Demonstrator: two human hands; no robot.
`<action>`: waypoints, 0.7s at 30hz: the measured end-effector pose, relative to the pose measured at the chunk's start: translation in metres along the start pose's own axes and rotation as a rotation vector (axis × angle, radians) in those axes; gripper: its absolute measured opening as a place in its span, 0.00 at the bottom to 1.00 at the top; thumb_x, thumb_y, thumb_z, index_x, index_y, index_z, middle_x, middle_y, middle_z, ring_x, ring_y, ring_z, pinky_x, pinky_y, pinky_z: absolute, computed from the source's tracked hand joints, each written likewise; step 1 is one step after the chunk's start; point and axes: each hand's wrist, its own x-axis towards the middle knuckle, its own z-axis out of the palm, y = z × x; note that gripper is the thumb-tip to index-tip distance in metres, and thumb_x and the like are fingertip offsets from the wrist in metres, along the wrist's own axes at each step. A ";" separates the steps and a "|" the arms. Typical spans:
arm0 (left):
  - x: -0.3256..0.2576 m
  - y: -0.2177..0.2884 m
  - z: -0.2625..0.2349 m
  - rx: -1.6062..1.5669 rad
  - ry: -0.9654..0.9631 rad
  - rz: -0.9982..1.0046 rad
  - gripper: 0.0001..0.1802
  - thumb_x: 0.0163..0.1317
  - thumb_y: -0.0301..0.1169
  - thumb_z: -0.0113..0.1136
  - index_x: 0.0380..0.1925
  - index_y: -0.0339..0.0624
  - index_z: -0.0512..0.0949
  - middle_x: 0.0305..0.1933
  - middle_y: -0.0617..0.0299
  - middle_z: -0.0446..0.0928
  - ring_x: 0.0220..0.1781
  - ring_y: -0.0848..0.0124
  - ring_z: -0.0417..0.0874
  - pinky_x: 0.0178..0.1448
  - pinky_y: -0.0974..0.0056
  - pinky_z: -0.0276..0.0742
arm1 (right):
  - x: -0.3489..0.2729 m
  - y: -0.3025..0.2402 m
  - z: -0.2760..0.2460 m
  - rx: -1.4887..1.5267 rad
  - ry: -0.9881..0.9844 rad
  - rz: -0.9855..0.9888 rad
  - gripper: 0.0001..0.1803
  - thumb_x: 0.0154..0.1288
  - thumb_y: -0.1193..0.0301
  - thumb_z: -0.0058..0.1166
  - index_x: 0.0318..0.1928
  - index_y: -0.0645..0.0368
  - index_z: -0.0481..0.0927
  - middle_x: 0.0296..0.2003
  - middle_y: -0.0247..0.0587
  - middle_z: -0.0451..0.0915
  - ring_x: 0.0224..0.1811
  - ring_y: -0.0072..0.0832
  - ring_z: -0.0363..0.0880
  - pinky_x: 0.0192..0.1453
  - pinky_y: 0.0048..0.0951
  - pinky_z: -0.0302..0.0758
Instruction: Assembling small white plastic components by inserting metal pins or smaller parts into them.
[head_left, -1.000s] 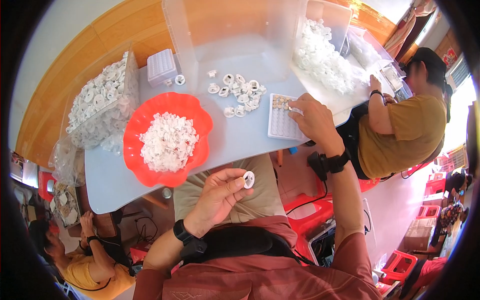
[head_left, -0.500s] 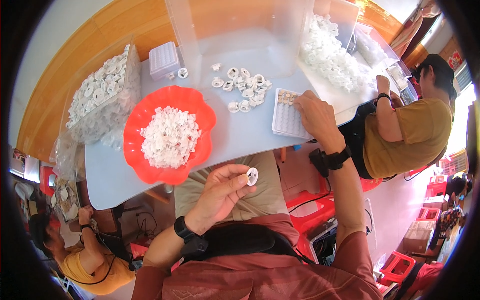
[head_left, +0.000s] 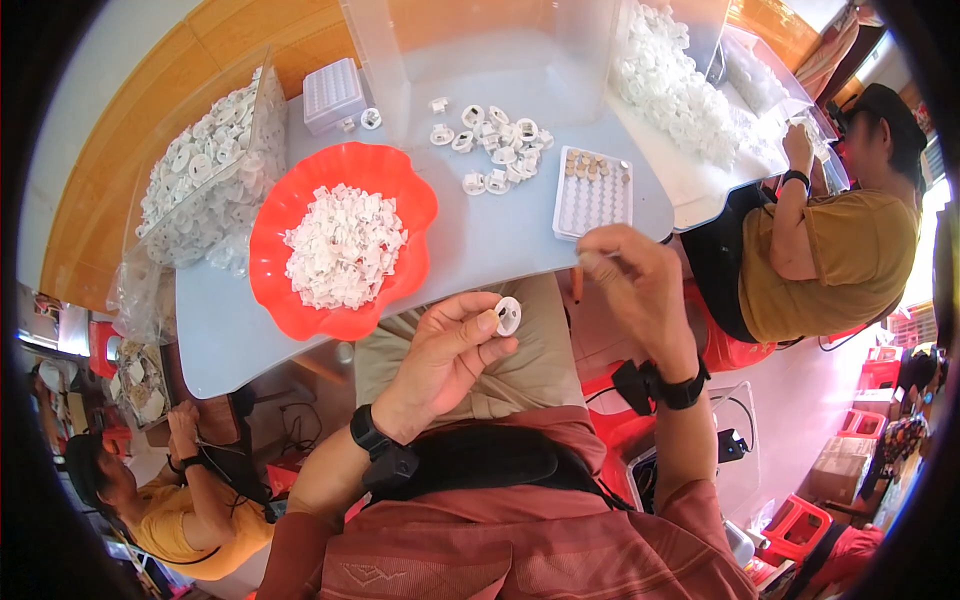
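Note:
My left hand (head_left: 447, 350) pinches a round white plastic part (head_left: 508, 316) between thumb and fingers, above my lap. The part has a wide rim and a dark opening. My right hand (head_left: 640, 285) is in the air by the table's front edge, just below the white tray (head_left: 566, 222). Its thumb and fingertips are pressed together, and anything between them is too small or blurred to make out. Small tan discs (head_left: 590, 163) fill some pockets at the tray's far end. A loose cluster of similar white parts (head_left: 503, 155) lies left of the tray.
A red scalloped bowl (head_left: 275, 285) holds small white pieces on the blue-grey table (head_left: 215, 350). Clear bins of white parts (head_left: 205, 165) stand at far left and right. A lidded box (head_left: 332, 95) stands behind. Co-workers sit to the right (head_left: 835, 235) and lower left (head_left: 170, 520).
My right hand has left the tray's far end and come back toward me, fingers closed. My left hand keeps hold of the white part. The whole view has shifted slightly.

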 end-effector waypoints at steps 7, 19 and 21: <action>-0.001 -0.002 0.003 -0.006 -0.005 0.005 0.12 0.67 0.26 0.60 0.49 0.38 0.79 0.50 0.56 0.82 0.51 0.68 0.84 0.54 0.61 0.86 | -0.032 -0.005 0.021 0.429 -0.145 0.100 0.09 0.60 0.79 0.64 0.42 0.62 0.83 0.40 0.35 0.83 0.40 0.19 0.79 0.41 0.21 0.75; -0.007 -0.004 0.007 -0.034 -0.015 0.009 0.11 0.67 0.24 0.60 0.49 0.38 0.79 0.50 0.56 0.82 0.51 0.68 0.84 0.54 0.62 0.86 | -0.043 -0.009 0.032 0.384 -0.131 -0.013 0.09 0.61 0.81 0.63 0.42 0.61 0.85 0.37 0.37 0.84 0.35 0.19 0.78 0.36 0.21 0.72; -0.007 -0.005 0.008 -0.048 -0.009 0.008 0.11 0.67 0.23 0.60 0.49 0.37 0.79 0.49 0.56 0.82 0.50 0.70 0.84 0.54 0.64 0.86 | -0.044 -0.010 0.035 0.388 -0.122 -0.011 0.09 0.61 0.81 0.63 0.42 0.61 0.85 0.38 0.38 0.84 0.35 0.19 0.78 0.35 0.21 0.71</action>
